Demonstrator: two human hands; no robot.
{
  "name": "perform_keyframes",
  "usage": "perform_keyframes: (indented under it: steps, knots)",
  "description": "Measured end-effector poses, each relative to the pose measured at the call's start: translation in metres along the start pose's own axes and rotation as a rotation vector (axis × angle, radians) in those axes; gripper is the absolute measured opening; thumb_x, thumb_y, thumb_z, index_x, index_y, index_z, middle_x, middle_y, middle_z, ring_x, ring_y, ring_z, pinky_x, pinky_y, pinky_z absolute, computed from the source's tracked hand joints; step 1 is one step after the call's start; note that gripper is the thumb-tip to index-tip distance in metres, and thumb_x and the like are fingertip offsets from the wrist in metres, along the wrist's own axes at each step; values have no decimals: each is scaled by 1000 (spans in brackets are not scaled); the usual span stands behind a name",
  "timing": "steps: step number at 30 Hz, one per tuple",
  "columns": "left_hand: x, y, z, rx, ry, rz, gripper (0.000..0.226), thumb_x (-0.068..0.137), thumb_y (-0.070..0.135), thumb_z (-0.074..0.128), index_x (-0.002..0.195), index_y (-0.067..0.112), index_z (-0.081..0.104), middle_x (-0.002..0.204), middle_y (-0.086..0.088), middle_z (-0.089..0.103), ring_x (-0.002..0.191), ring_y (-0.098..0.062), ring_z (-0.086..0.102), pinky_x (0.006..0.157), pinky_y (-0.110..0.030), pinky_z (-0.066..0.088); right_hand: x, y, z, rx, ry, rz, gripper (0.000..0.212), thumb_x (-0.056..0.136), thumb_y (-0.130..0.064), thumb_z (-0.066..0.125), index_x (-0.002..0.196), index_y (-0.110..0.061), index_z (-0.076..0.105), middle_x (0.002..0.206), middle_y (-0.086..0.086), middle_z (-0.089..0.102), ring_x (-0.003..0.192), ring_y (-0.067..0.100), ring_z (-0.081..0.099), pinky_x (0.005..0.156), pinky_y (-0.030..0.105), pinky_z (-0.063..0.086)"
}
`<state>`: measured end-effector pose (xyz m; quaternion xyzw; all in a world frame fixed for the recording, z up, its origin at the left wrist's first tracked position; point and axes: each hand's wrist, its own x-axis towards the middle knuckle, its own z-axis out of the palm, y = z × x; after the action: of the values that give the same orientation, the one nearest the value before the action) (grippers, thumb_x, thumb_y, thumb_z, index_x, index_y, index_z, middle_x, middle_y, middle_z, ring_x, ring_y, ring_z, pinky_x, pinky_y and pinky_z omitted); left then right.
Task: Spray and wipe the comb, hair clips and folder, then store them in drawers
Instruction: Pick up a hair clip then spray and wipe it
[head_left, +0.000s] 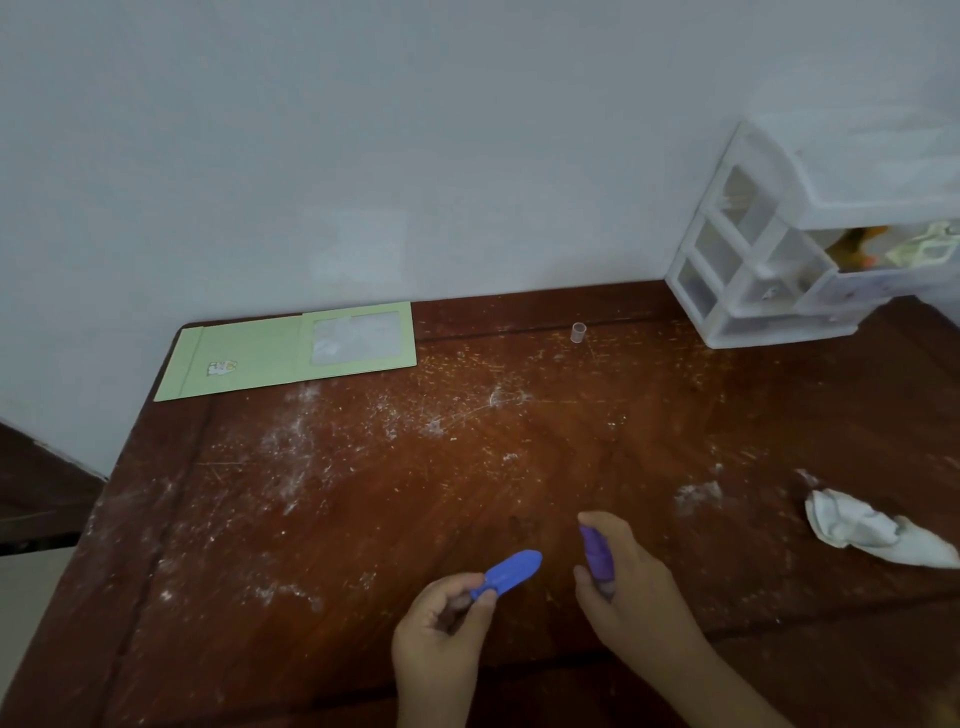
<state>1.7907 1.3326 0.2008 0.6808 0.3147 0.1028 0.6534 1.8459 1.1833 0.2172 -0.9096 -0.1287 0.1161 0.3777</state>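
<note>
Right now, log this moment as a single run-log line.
left hand: pinches blue hair clip | right hand: grips purple spray bottle | cloth: on table | folder: by wall

Drawer unit (810, 234) runs off the right edge, stuff inside its open drawer too blurry to ID. Spray bottle (597, 558) mostly hidden by right hand (631, 587) fingers.

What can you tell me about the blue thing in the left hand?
The blue hair clip is a small, smooth piece that looks like plastic, shaped like a flat paddle with a rounded tip. Its narrow end is pinched in the fingers of the left hand, which holds it just above the wooden table. The wide end points up and right, toward the purple spray bottle. Its underside is hidden, so I cannot tell how it opens.
</note>
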Motion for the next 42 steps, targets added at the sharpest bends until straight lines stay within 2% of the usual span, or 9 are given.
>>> perform_keyframes:
  steps: [4,9,14,18,24,29,33,35,42]
  knots:
    - [-1,1,6,-14,-8,-36,32,71,-10,68,63,21,64,65,2,65,61,-5,59,53,1,43,1,7,-1,166,104,-15,59,82,-19,65,122,-34,24,91,-27,43,72,-11,50,69,-2,38]
    - [-1,13,17,-185,30,-84,22,76,-13,59,70,7,67,51,5,69,52,1,64,52,-3,48,9,30,15,360,96,-86,42,83,-27,54,116,-38,31,100,-17,52,87,-6,54,74,3,40]
    - [-1,39,41,-324,68,-73,28,80,-15,52,74,11,63,52,7,69,51,-1,64,52,-5,49,11,43,10,330,37,-130,59,69,-59,53,121,-41,30,118,-24,43,115,-18,36,92,0,30]
    - [-11,60,66,-382,35,-40,26,81,-11,51,80,13,62,54,9,69,54,1,65,56,-5,50,0,68,-31,182,-20,-202,50,76,-57,46,123,-49,32,132,-25,28,127,-16,19,104,2,17]
    - [-38,73,119,-359,-58,-39,25,78,-9,55,71,13,66,52,1,67,47,-2,59,46,-14,48,0,165,-127,-430,428,31,44,74,-33,64,107,-4,62,104,19,66,103,41,58,84,55,44]
    - [-57,59,168,-330,-99,-102,42,76,-10,59,55,24,74,57,4,69,69,-16,62,66,-20,50,1,216,-158,-367,233,68,37,68,8,71,102,-4,66,87,19,67,75,38,64,67,39,49]
    - [-66,45,191,-198,-69,-65,40,75,-12,61,53,20,70,52,6,65,62,-9,59,61,-12,47,2,185,-183,285,282,51,25,87,-3,56,97,-25,61,94,-12,62,82,0,59,67,6,43]
    - [-71,40,198,-91,-66,-18,40,74,-12,63,53,21,68,52,9,66,54,2,57,55,-6,44,2,162,-192,432,203,-26,28,86,-9,59,93,-35,57,94,-13,62,84,-6,57,67,5,44]
    - [-85,41,208,200,-132,147,37,72,-5,67,55,24,50,52,0,54,47,-2,43,51,-19,35,12,126,-189,173,-464,-182,25,90,-21,52,114,-27,53,94,-16,54,78,-8,50,71,8,39]
